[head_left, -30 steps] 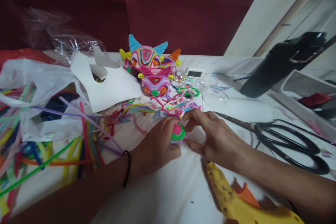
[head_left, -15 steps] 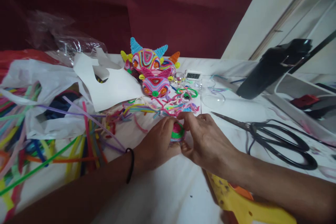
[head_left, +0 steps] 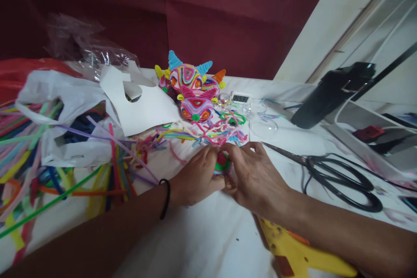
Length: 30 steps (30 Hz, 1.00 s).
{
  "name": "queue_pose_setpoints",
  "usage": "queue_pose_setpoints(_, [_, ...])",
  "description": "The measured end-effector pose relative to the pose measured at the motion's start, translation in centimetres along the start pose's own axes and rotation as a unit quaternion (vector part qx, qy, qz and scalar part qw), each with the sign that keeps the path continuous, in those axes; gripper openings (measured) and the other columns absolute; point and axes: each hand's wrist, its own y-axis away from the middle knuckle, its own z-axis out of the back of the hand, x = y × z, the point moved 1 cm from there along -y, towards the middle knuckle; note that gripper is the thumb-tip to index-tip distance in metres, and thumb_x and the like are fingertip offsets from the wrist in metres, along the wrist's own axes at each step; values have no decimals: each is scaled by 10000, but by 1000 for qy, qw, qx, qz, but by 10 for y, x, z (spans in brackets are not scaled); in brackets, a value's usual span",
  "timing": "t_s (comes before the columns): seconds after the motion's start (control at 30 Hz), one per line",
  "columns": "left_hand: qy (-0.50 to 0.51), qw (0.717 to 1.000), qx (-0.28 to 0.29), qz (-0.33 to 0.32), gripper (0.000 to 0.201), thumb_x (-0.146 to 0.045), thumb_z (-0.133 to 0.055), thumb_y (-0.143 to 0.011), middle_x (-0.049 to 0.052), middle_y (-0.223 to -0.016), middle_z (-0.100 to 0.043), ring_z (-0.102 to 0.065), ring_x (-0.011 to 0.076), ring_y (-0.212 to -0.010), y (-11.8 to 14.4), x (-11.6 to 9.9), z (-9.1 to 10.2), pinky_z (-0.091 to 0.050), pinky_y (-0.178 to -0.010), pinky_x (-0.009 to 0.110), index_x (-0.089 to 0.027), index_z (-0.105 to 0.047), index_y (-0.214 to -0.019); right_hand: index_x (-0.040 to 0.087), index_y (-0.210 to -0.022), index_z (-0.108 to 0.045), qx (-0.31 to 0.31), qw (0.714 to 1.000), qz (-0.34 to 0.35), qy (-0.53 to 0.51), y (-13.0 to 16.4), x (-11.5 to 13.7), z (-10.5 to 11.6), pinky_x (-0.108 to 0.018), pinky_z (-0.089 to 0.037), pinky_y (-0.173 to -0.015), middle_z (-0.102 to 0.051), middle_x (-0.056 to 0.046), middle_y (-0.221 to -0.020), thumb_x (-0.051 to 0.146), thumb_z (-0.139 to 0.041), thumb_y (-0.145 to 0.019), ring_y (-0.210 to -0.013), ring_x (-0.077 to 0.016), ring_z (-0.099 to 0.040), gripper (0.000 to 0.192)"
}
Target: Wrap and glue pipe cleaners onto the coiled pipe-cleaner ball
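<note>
A small round coil of pipe cleaners (head_left: 223,163), pink at the centre with green and paler rings around it, sits between my two hands. My left hand (head_left: 197,176) is closed on its left side, thumb and fingers pressed against the rim. From the right, my right hand (head_left: 257,176) pinches the same coil, its fingers bent over the edge. The fingers hide much of the piece. Just beyond them lies a heap of cut pipe cleaner bits (head_left: 215,132). Behind that stand colourful horned pipe cleaner heads (head_left: 196,106) with orange eyes.
Black-handled scissors (head_left: 342,178) lie at the right, blades toward my right hand. Loose pipe cleaners (head_left: 74,191) and a white plastic bag (head_left: 65,91) spread over the left. A cut white sheet (head_left: 146,110), a small digital clock (head_left: 240,98), a black bottle (head_left: 332,95) and a yellow object (head_left: 302,252) surround the workspace.
The view has shifted slightly, so the background things sit a little differently. Both hands keep hold of the coil, and its pink and green face shows a little less between the fingers.
</note>
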Motion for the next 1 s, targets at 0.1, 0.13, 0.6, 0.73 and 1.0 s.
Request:
queue_pose_setpoints(0.1, [-18,1000,14,-2,306,-117,-501,-681,116,-1086,-551,-510,287,-1076,0,1,0,-410,-960,475,-181,-465,-978,119,-1109,-439,-2,1000,7,7,1,0,-1,-411,-315,-777,-665,-79,-852,140,-479,-678,-746,-282,-621,433])
queue_pose_setpoints(0.13, [-21,1000,13,-4,298,-119,-498,-682,118,-1080,-549,-512,286,-1071,0,1,0,-413,-954,472,-179,-462,-971,115,-1107,-442,-2,1000,9,10,1,1,-1,-414,-314,-785,-661,-79,-852,141,-482,-671,-755,-282,-621,439])
queue_pose_setpoints(0.6, [-26,999,-4,-20,325,-96,-493,-658,97,-1044,-556,-519,267,-1072,1,3,-1,-422,-964,422,-184,-466,-969,85,-1155,-479,7,997,47,52,-2,2,-2,-451,-320,-820,-645,-89,-852,182,-509,-632,-746,-283,-591,533])
queue_pose_setpoints(0.73, [-27,999,-6,-24,340,-86,-497,-657,88,-1058,-563,-520,254,-1069,1,3,-1,-427,-958,412,-193,-468,-979,72,-1135,-507,13,997,49,50,-2,2,-2,-455,-319,-827,-646,-106,-872,189,-514,-628,-764,-288,-589,520])
queue_pose_setpoints(1.0, [-24,999,-6,-29,389,-74,-484,-648,90,-1090,-565,-519,253,-1083,0,3,0,-422,-969,418,-192,-485,-1019,78,-1105,-526,22,999,43,25,-2,4,2,-456,-335,-810,-649,-111,-864,210,-512,-652,-759,-288,-589,472])
